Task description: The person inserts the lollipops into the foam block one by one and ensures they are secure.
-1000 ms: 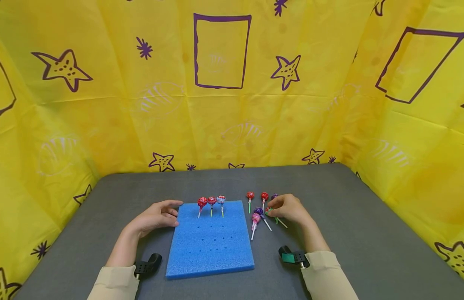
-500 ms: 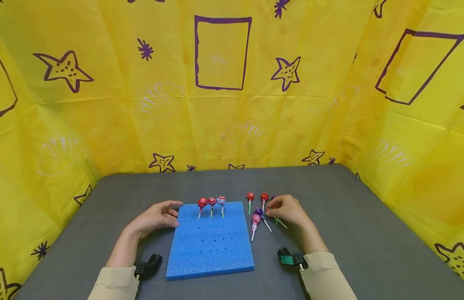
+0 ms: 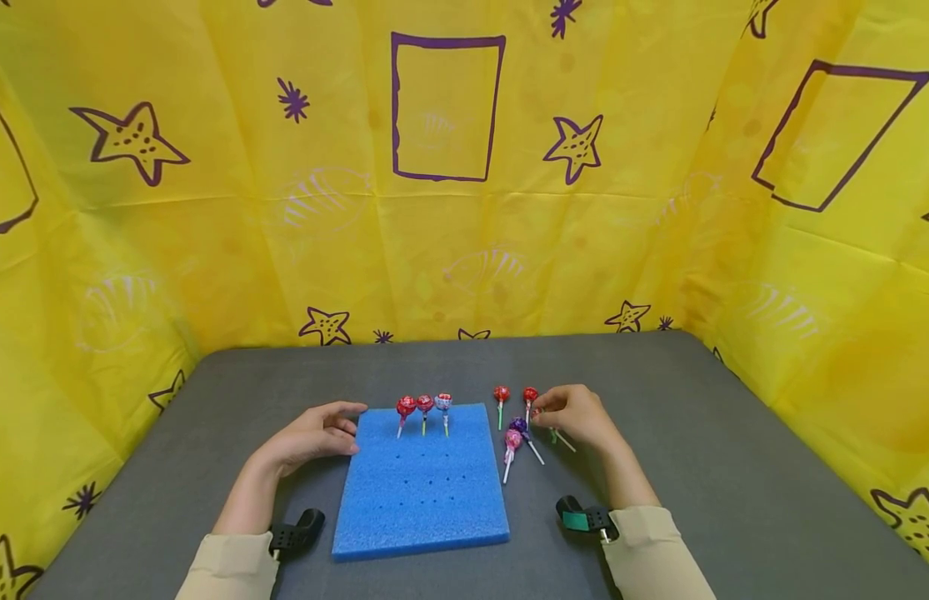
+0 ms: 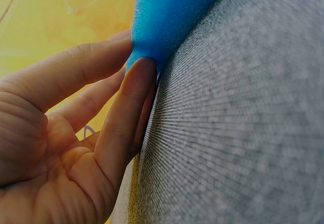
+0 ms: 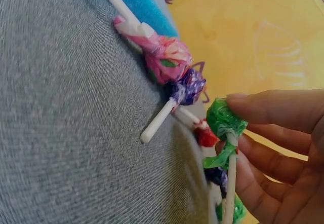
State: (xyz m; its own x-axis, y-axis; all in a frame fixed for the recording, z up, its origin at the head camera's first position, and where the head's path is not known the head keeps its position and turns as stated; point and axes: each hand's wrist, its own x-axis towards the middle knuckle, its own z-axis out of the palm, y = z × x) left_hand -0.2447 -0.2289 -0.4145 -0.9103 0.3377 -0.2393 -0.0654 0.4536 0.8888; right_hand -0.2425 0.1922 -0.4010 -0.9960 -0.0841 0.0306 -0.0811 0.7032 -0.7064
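A blue foam board [image 3: 422, 492] lies on the table, with three wrapped lollipops [image 3: 424, 403] standing in its far part. My left hand [image 3: 312, 435] rests at the board's left edge, and its fingertips touch the foam [image 4: 162, 16] in the left wrist view. Right of the board, my right hand [image 3: 580, 417] pinches a green-wrapped lollipop [image 5: 225, 118] by its head between thumb and fingers, stick pointing down in the right wrist view. Close by lie a pink [image 3: 512, 439], a purple [image 3: 518, 424] and two red lollipops [image 3: 501, 392] [image 3: 530, 393]; my right hand partly hides others.
Small holes dot the board's middle and near parts. Another green lollipop [image 5: 237, 210] lies behind the pinched one in the right wrist view. The grey table [image 3: 734, 483] meets a yellow patterned cloth [image 3: 449, 250] at the back and sides.
My right hand has shifted slightly away from me with the pinched lollipop, now covering the purple head behind it. My left hand and the board have stayed in place.
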